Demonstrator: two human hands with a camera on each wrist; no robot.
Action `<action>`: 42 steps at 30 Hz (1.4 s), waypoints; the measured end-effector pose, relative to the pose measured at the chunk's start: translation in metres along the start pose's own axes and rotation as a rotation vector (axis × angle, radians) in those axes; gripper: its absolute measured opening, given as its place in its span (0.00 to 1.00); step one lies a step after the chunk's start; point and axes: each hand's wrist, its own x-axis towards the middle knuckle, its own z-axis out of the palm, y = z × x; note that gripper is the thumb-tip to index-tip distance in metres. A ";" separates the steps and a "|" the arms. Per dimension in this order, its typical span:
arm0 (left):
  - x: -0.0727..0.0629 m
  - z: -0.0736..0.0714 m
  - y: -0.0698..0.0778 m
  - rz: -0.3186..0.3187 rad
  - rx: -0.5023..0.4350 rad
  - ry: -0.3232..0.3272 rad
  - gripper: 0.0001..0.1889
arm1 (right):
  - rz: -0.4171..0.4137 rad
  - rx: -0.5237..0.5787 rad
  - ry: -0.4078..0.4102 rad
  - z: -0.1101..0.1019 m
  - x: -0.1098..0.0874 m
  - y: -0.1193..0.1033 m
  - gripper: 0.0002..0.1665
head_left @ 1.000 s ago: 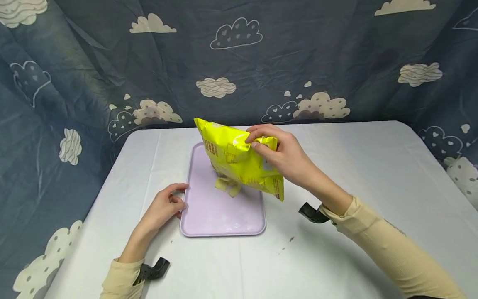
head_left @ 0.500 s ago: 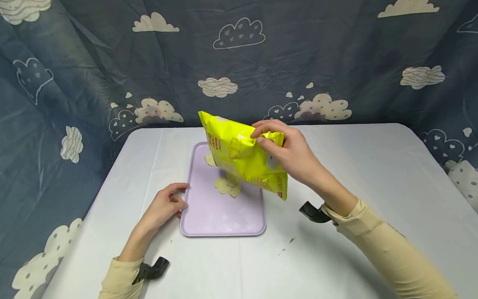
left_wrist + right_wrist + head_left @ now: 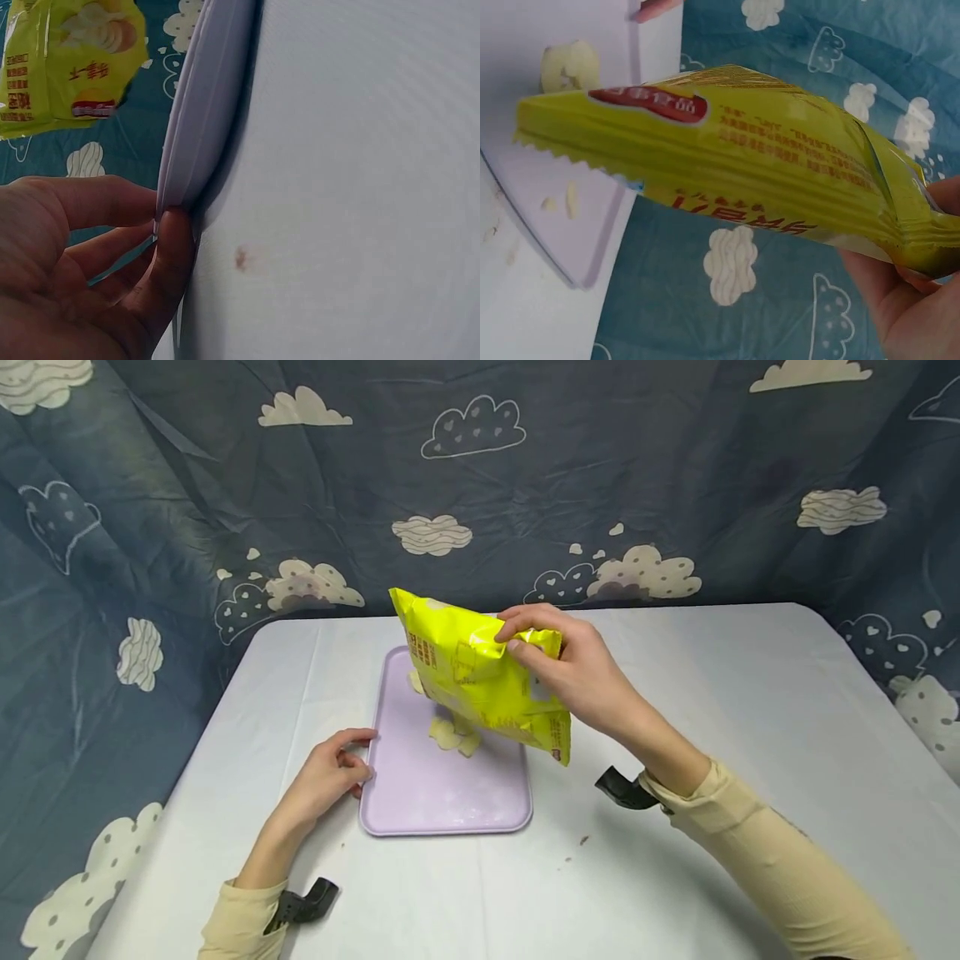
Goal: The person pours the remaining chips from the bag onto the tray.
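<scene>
Well, nearest come two cream sleeves (image 3: pixel 243 918), each with a black wrist mount (image 3: pixel 311 902) beside its cuff. The surface is a white cloth (image 3: pixel 420 893) with faint straight creases, one running up the left part and another near the middle front. A few small dark specks (image 3: pixel 584 840) lie on it to the right of centre, and the left wrist view shows a reddish-brown mark (image 3: pixel 241 259) just beside the left hand.

The left hand (image 3: pixel 326 781) rests at the left edge of a lilac tray (image 3: pixel 450 797), its fingers bent and a little apart, tips touching the rim; whether they pinch it, I cannot tell. The tray lies flat, its near half shiny in spots. Pale yellow slices (image 3: pixel 444 733) are grouped around its middle, and one lone slice (image 3: pixel 416 682) lies near the upper left edge, partly hidden.

The right hand (image 3: pixel 573 660) has thumb and fingers clamped on the upper right end of a bright yellow bag (image 3: pixel 480 672). The bag is held tilted over the tray's far half, one bottom corner jutting past the right edge.

Behind, the table ends in rounded far corners. A dark grey-blue curtain (image 3: pixel 480 485) wraps the left, back and right, wrinkled, printed with cream and outlined clouds.
</scene>
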 end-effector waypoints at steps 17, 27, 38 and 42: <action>0.000 -0.001 0.000 0.004 0.017 0.001 0.29 | -0.017 -0.016 0.008 0.001 -0.004 -0.004 0.07; 0.001 0.000 -0.001 0.004 0.026 0.007 0.29 | -0.086 0.027 0.046 0.007 -0.007 -0.002 0.07; -0.001 0.000 0.002 -0.010 0.039 0.013 0.30 | -0.088 0.010 0.048 0.013 -0.010 -0.001 0.07; -0.001 0.000 0.002 -0.012 0.034 0.014 0.30 | -0.069 -0.009 0.037 0.013 -0.009 -0.002 0.07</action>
